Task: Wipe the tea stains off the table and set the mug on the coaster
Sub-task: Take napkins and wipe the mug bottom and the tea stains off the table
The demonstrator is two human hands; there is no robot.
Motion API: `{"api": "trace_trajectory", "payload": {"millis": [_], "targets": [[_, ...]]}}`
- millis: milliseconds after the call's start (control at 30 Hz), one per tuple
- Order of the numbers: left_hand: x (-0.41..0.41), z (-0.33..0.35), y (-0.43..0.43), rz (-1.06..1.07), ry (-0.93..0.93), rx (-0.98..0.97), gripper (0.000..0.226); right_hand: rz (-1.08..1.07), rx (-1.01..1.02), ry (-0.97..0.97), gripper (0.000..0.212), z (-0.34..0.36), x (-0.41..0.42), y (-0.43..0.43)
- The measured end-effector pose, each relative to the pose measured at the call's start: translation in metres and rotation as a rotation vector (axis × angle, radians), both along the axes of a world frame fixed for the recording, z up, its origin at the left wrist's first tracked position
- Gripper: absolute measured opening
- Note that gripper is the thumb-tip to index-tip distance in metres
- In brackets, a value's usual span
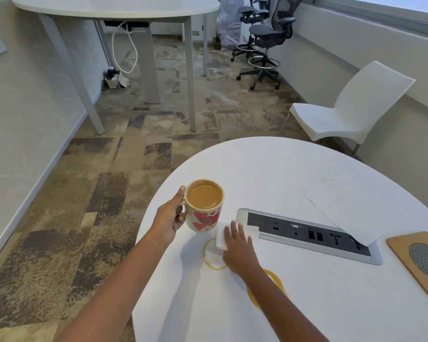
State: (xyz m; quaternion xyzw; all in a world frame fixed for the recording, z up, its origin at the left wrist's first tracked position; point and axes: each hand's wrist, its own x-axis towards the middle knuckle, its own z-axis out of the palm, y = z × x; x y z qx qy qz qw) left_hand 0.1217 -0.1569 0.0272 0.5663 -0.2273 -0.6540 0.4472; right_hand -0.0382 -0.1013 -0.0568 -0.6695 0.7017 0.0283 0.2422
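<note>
Wiping is the step in hand. The mug (204, 206), full of milky tea and printed with red hearts, is gripped by its handle in the left hand (168, 219). It appears to be held just off the surface (269, 169), left of the frame's centre, with its shadow thrown below. A folded white tissue (221, 239) is pressed flat under the straight fingers of the right hand (237, 246), at the upper edge of a yellow-brown ring stain (205, 255) in the lower middle. A second ring stain (277, 280) is seen to its lower right, partly hidden by the right forearm; neither looks wiped away yet. The coaster (400, 248) lies well apart at the right edge of the frame, beyond the socket panel (307, 233) and a sheet of paper (349, 206). Next, a firm drag of the tissue down across both rings is called for, with the mug held level since it is filled near the brim. Only then can it be carried across to the coaster.
</note>
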Motion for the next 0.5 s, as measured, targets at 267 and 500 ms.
{"api": "trace_trajectory", "payload": {"millis": [267, 500], "targets": [[0.004, -0.011, -0.002, -0.006, 0.009, 0.014, 0.030, -0.081, -0.095, 0.106, 0.056, -0.063, 0.020, -0.003], [0.007, -0.023, -0.001, 0.000, 0.029, 0.022, 0.029, 0.027, -0.099, 0.078, 0.042, -0.046, 0.041, 0.016]]}}
